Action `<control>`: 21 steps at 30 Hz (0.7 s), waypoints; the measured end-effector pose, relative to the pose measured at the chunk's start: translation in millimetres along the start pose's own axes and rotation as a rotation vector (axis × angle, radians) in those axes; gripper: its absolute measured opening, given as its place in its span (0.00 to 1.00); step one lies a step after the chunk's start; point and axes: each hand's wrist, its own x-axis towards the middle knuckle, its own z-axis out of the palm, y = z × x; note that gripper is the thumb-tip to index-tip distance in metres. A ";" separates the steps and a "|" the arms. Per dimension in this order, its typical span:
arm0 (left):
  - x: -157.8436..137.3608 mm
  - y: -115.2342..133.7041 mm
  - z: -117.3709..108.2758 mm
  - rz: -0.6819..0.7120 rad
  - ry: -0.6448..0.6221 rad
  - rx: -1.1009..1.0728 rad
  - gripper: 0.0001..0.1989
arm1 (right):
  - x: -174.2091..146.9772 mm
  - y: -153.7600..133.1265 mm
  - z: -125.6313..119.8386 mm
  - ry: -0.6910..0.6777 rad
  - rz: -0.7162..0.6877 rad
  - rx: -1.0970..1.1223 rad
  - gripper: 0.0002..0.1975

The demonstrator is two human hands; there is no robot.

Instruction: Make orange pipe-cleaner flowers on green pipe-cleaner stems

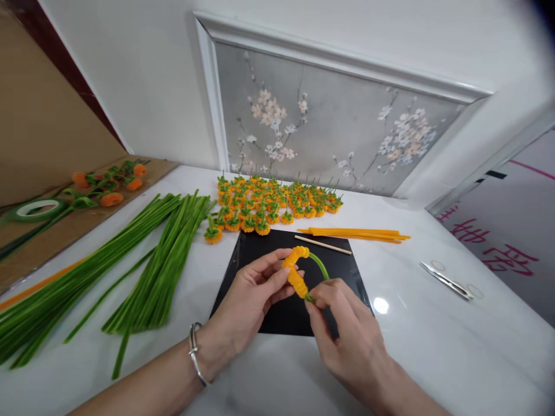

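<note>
At the far left, brown cardboard point(47, 121) bears a few orange flowers point(111, 199) with green leaves and a roll of green tape point(19, 214). Next, on the white table point(416, 329), lie two bundles of fuzzy green stems, the outer bundle point(87, 274) and the inner bundle point(160, 271), with an orange strip point(43, 282) along the outer one's far side.

The left hand point(249, 294), with a silver bracelet point(193, 349) at its wrist, comes in from below. Its thumb and fingers are closed in a light pinch on a curved orange coil point(298, 282), held up over a black mat point(286, 320) at the middle of the table.

Behind the mat, rows of small orange flowers point(262, 224) sit with short green stalks pointing up, below a framed wall panel point(338, 121) painted with blossoms. A thin pale stick point(323, 244) lies across the mat's far right part.

A green stem point(321, 264) bows out from the coil's upper end toward the right hand point(351, 323), whose thumb and forefinger are pinched together on green at the coil's lower end.

Farther right are a bunch of orange strips point(355, 233), then metal snips point(446, 281), then a pale board point(515, 214) with pink writing.
</note>
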 end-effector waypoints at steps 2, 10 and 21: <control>-0.2 -1.9 0.6 0.013 0.015 -0.001 0.12 | 0.2 -0.8 1.1 -0.016 -0.005 0.003 0.08; -3.6 -2.8 4.4 0.025 0.078 -0.006 0.13 | 1.8 -5.5 6.4 0.009 -0.020 0.025 0.08; -6.1 -2.8 7.6 0.077 0.038 0.096 0.13 | 2.8 -5.5 3.7 0.040 0.020 0.046 0.07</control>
